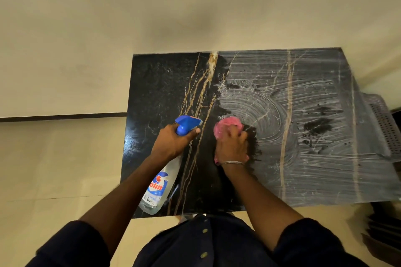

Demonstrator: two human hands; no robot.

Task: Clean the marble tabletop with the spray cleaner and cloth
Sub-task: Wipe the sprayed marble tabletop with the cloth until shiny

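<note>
A black marble tabletop [160,84] with gold and white veins fills the middle of the view. Its right half is smeared with whitish cleaner in swirls and streaks; the left half looks dark and bare. My left hand [173,140] grips the neck of a clear spray bottle [159,186] with a blue trigger head, held tilted above the table's left part. My right hand [232,146] presses a pink cloth [226,124] flat on the marble near the centre, at the edge of the smeared area.
A pale wall rises behind the table, and beige floor lies to the left. A grey perforated plastic basket [384,123] sits beyond the table's right edge. Dark objects [384,223] stand at the lower right. My dark buttoned shirt shows at the bottom.
</note>
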